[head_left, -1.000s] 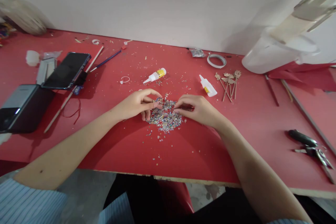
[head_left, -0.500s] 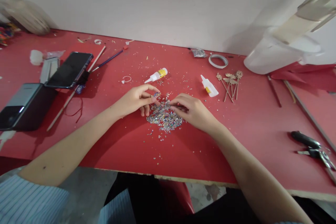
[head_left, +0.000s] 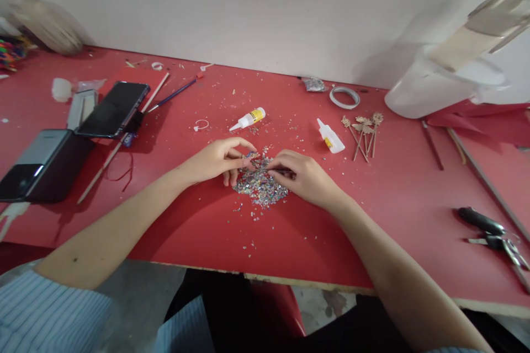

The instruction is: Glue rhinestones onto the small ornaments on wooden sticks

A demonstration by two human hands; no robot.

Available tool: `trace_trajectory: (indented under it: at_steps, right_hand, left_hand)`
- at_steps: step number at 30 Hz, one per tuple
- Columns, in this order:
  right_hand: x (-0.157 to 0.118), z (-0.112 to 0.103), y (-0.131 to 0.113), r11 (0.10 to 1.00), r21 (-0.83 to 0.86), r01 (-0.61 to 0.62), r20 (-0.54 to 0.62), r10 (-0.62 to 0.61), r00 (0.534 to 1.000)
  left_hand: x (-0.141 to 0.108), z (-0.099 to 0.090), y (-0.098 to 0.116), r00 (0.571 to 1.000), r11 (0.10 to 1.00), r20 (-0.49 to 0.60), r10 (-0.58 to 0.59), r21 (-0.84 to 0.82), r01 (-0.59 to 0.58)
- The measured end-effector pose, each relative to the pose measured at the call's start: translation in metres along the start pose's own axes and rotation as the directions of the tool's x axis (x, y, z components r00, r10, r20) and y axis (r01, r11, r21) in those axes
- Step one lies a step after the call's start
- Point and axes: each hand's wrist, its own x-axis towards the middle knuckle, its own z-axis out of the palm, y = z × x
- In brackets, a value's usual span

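A heap of small shiny sequins [head_left: 263,186] lies on the red table [head_left: 265,242]. Over its upper left edge, my left hand [head_left: 219,161] pinches a small sequin-covered piece [head_left: 250,155] between thumb and forefinger. My right hand [head_left: 304,175] is at the heap's upper right, its thumb and forefinger pressed together on a thin dark tool, mostly hidden by the fingers, whose tip points toward the left hand. Two small glue bottles stand out behind the hands: one [head_left: 250,118] lies behind my left hand, the other [head_left: 331,137] behind my right.
Wooden flower sticks [head_left: 364,132] and a tape roll [head_left: 344,97] lie at the back right, near a white pitcher [head_left: 434,85]. At left are a phone [head_left: 114,108], a dark box [head_left: 53,168] and a brush [head_left: 176,94]. Keys [head_left: 494,240] lie at far right.
My left hand has shifted slightly right and down, and the small piece is turned a little between its fingers. My right hand has barely moved.
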Motion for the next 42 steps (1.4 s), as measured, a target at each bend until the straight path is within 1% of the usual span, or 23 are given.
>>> trace_trajectory:
  at_steps: [4, 9, 14, 19, 24, 28, 30, 34, 36, 39, 42]
  right_hand:
    - [0.001, 0.0042, -0.002, 0.997, -0.071, 0.011, -0.016, -0.012, 1.0]
    - [0.0007, 0.0043, -0.0043, 0.994, -0.107, 0.031, 0.022, -0.029, 0.999]
    - [-0.0002, 0.0028, -0.0038, 0.993, -0.111, 0.032, 0.022, -0.03, 0.999]
    - [-0.0002, 0.0021, -0.0045, 0.994, -0.1, 0.035, 0.032, -0.032, 0.999]
    - [-0.0003, 0.0011, -0.0047, 0.995, -0.095, 0.034, 0.001, -0.034, 0.999]
    - [-0.0006, -0.0005, -0.004, 0.995, -0.069, 0.07, 0.035, -0.068, 0.997]
    - [-0.0006, -0.0008, -0.0038, 0.995, -0.053, 0.084, 0.04, -0.082, 0.996]
    - [-0.0003, 0.0008, -0.0044, 0.995, -0.07, 0.069, 0.015, -0.068, 0.998]
    - [-0.0003, 0.0013, -0.0051, 0.994, -0.069, 0.083, 0.032, -0.081, 0.996]
    - [-0.0003, 0.0009, -0.0055, 0.994, -0.044, 0.1, 0.049, -0.098, 0.994]
    - [-0.0003, -0.0004, -0.0051, 0.996, -0.052, 0.075, 0.017, -0.074, 0.997]
  left_hand:
    - [-0.0007, -0.0012, -0.0002, 0.999, 1.0, 0.038, 0.002, 0.009, -0.002]
    - [-0.0005, -0.0021, 0.0005, 1.0, 1.0, -0.002, 0.009, 0.021, -0.009]
    - [0.0004, -0.0014, -0.0004, 0.999, 1.0, -0.045, 0.016, 0.01, -0.016]
    - [0.0008, -0.0009, -0.0014, 0.999, 1.0, -0.034, 0.021, 0.016, -0.021]
    - [0.0007, -0.0006, -0.0014, 1.0, 1.0, -0.017, 0.017, 0.025, -0.016]
    - [0.0005, -0.0005, -0.0017, 1.0, 1.0, -0.016, 0.009, 0.019, -0.008]
    - [0.0007, -0.0008, -0.002, 1.0, 1.0, -0.022, 0.009, 0.016, -0.008]
    - [0.0011, -0.0016, -0.0018, 0.998, 1.0, -0.061, 0.012, 0.004, -0.012]
    - [0.001, -0.0017, -0.0014, 0.997, 1.0, -0.072, 0.011, 0.001, -0.011]
    - [0.0008, -0.0014, -0.0011, 0.998, 1.0, -0.068, 0.011, -0.007, -0.011]
    - [0.0004, -0.0006, -0.0012, 0.999, 1.0, -0.051, 0.016, -0.005, -0.017]
